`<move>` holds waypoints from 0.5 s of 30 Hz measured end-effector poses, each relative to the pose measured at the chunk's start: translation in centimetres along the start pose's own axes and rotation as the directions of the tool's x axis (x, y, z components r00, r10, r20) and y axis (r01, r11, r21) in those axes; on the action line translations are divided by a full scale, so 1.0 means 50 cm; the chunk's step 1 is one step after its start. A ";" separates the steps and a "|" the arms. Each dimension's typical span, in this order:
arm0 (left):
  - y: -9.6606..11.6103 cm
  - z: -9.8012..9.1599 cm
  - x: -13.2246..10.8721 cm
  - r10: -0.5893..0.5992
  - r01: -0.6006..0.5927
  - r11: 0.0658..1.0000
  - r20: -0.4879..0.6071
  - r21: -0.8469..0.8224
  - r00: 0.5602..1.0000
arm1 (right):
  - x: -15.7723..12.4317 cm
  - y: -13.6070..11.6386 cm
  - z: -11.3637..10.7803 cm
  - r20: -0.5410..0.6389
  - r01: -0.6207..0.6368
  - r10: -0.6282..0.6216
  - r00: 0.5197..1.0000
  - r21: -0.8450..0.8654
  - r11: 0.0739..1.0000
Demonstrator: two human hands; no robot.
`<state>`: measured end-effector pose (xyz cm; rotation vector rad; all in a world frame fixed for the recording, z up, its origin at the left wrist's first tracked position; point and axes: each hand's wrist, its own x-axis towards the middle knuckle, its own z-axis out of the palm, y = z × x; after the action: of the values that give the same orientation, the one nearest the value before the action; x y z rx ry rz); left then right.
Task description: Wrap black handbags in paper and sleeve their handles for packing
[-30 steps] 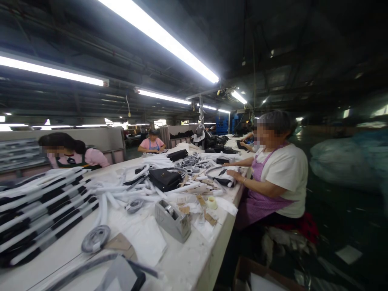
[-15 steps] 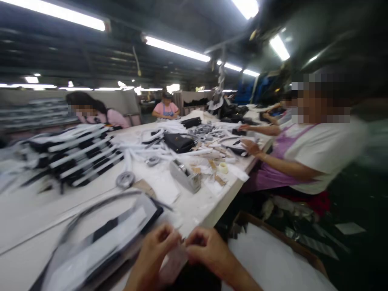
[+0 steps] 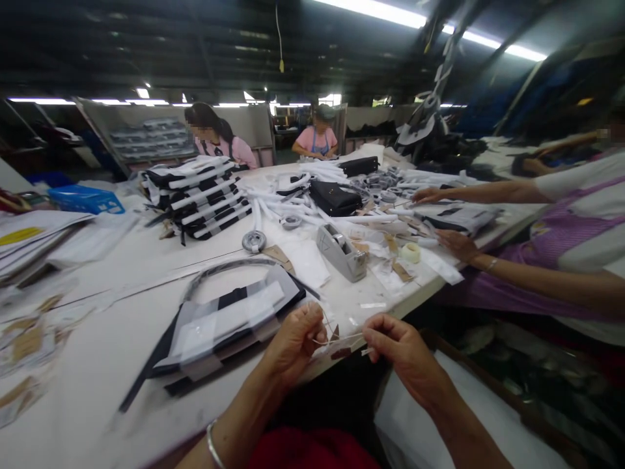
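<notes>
My left hand (image 3: 295, 340) and my right hand (image 3: 398, 348) are both pinched shut at the table's near edge. A thin string with a small tag (image 3: 338, 341) runs between their fingertips. Just left of my left hand lies a black handbag wrapped in white paper (image 3: 229, 319), its grey strap arching over it on the white table (image 3: 97, 352).
A grey tape dispenser (image 3: 342, 253), a tape roll (image 3: 411, 253), brown tags and white wrapped straps lie further along the table. A stack of wrapped bags (image 3: 198, 195) stands at the back. A person in a purple apron (image 3: 576, 247) works at my right; two others sit opposite.
The view has swung down and to the left. My hands came into view, then drew a little apart with the string stretched between them.
</notes>
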<state>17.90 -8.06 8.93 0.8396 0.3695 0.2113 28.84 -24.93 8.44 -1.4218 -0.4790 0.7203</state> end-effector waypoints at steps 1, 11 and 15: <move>0.000 -0.002 0.002 -0.006 0.006 0.999 -0.002 -0.036 1.000 | 0.001 -0.001 -0.003 -0.007 0.000 0.000 1.000 0.002 1.000; 0.019 0.003 -0.003 0.110 -0.123 0.982 0.096 0.146 0.989 | 0.000 -0.048 -0.007 -0.092 0.039 -0.051 0.994 -0.124 0.991; 0.014 0.024 -0.005 0.101 -0.162 0.954 0.237 0.252 0.966 | 0.002 -0.059 0.019 -0.078 0.038 -0.052 0.996 -0.170 0.985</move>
<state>18.11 -8.53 10.24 1.1476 0.1316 0.1914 28.75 -24.15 11.44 -1.5874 -0.5158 0.5936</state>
